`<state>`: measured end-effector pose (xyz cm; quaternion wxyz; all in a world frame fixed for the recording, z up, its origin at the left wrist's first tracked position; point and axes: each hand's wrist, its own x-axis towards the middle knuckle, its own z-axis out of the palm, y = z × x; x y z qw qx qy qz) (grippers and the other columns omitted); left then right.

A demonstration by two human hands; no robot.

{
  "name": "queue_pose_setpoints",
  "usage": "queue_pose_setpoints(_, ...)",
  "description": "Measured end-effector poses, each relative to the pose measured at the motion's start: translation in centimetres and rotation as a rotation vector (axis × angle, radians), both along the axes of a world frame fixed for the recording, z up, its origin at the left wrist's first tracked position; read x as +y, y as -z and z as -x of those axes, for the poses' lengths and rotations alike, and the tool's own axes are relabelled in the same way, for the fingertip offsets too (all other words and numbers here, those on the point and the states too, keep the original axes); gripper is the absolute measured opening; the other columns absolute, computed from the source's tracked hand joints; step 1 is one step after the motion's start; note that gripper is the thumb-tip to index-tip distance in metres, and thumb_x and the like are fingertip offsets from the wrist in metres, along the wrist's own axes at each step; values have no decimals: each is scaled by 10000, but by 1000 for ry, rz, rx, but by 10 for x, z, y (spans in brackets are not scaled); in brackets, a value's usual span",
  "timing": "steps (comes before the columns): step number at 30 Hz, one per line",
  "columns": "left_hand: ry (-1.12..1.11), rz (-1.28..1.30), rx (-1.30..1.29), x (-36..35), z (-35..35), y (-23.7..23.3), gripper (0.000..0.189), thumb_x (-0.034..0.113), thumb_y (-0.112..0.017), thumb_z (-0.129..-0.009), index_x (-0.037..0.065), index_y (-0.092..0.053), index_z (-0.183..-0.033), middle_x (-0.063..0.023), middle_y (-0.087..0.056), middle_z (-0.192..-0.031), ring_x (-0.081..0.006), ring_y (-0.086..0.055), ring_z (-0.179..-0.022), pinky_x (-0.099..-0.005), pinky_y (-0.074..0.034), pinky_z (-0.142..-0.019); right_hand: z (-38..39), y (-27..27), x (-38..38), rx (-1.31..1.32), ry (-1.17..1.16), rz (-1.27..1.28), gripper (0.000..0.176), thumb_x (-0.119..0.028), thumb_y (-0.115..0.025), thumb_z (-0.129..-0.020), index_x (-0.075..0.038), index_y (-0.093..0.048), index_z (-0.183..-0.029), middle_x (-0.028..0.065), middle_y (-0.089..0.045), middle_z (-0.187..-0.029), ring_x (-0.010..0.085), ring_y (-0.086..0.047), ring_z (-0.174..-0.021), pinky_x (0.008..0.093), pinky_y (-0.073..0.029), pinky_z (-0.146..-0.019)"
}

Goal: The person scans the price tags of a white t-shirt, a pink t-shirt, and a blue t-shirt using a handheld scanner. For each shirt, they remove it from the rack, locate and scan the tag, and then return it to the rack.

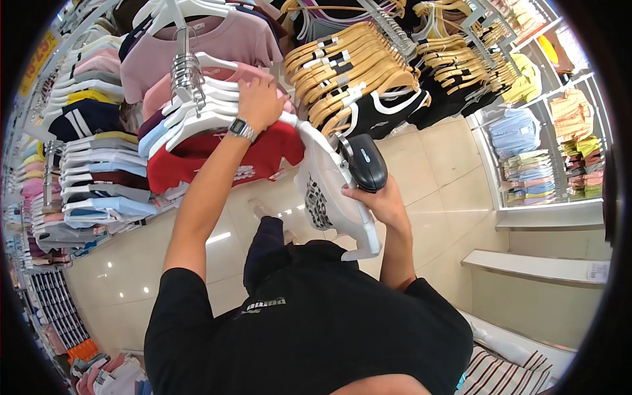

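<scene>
My left hand [260, 104], a silver watch on its wrist, curls over the white hangers [214, 87] on the rack at its shirt side. Right below it hangs a red T-shirt [230, 155], with a pink one [197, 56] behind. My right hand [384, 203] is closed just under a black rounded handheld device [368, 163] with a shiny metal end, its thumb at the edge of a white T-shirt [315, 187] with black print. That shirt is on a white hanger [365, 227] slanting towards my body. The fingers behind the device are hidden.
Wooden hangers [342, 66] with black tops fill the rack ahead. More folded and hung shirts [99, 174] line the left. At the right stands a shelf wall [487, 158] with clothes, and a white ledge [533, 265] juts in. Tiled floor [428, 171] lies below; striped clothing [503, 372] is at lower right.
</scene>
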<state>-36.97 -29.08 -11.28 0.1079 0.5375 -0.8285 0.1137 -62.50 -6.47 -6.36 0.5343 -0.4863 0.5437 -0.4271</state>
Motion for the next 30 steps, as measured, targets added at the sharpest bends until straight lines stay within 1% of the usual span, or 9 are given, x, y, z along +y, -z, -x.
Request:
queue_pose_setpoints(5,10,-137,-56,27,-9,-6,427,458,-589,-914,65,-740,-986,-98,-667,-1058,-249,-588,-1054,-541,-363,-936,-13,-1,-7,34,45,-22,439,-41,-851,-726,1,-629,-1102,42,-668,-998,115,-590,-907,307,-499,-827)
queue_pose_setpoints(7,37,-178,-105,36,-14,-7,440,458,-604,-903,48,-739,-989,-108,-664,-1055,-262,-583,-1049,-600,-322,-1014,-26,-11,-14,39,68,-17,444,-53,-858,-723,1,-628,-1098,40,-666,-987,116,-586,-898,305,-497,-823)
queue_pose_setpoints(10,104,-168,-135,45,-25,-5,456,464,-606,-897,32,-720,-988,-99,-644,-974,-265,-575,-1012,-607,-300,-1049,-38,-14,-37,104,70,-31,478,-65,-874,-708,2,-628,-1112,41,-672,-1008,114,-585,-913,300,-496,-838)
queue_pose_setpoints(13,137,-187,-133,49,-31,-9,478,481,-622,-882,26,-715,-993,-107,-632,-968,-267,-568,-1030,-623,-262,-1090,-58,-31,-74,203,26,121,339,-1,-844,-723,-17,-643,-997,21,-662,-849,131,-672,-840,300,-524,-758)
queue_pose_setpoints(17,172,-236,-122,55,-33,-15,517,490,-613,-881,3,-705,-1033,-136,-633,-1038,-289,-550,-1092,-643,-216,-1113,-68,-38,-129,113,-110,112,410,-14,-863,-699,-5,-649,-1049,7,-657,-824,93,-605,-780,271,-501,-721)
queue_pose_setpoints(18,179,-241,-126,56,-32,-15,526,489,-609,-881,-2,-702,-1043,-138,-635,-1053,-293,-545,-1104,-646,-208,-1114,-65,-40,-144,120,-157,33,552,-81,-900,-672,1,-637,-1150,20,-668,-1041,104,-571,-937,284,-480,-870)
queue_pose_setpoints(24,233,-348,-39,64,-35,-34,605,462,-641,-847,-39,-639,-1187,-170,-595,-1210,-317,-441,-1294,-628,-170,-1145,-91,-68,-224,73,-364,73,653,-45,-906,-634,-20,-621,-1222,9,-651,-1103,112,-558,-991,274,-443,-922)
queue_pose_setpoints(27,294,-175,27,65,-40,-26,633,451,-663,-835,-42,-605,-1228,-157,-581,-1230,-317,-440,-1302,-611,-168,-1157,-106,-74,-250,46,-457,33,711,-48,-909,-617,-6,-602,-1257,36,-642,-1180,136,-555,-1062,289,-426,-975)
queue_pose_setpoints(30,406,-206,191,68,-51,-33,537,373,-685,-836,2,-593,-1214,-136,-576,-1219,-307,-462,-1274,-572,-181,-1171,-116,-78,-275,151,-530,-28,741,-61,-915,-603,7,-589,-1265,46,-638,-1205,142,-561,-1083,291,-421,-1001)
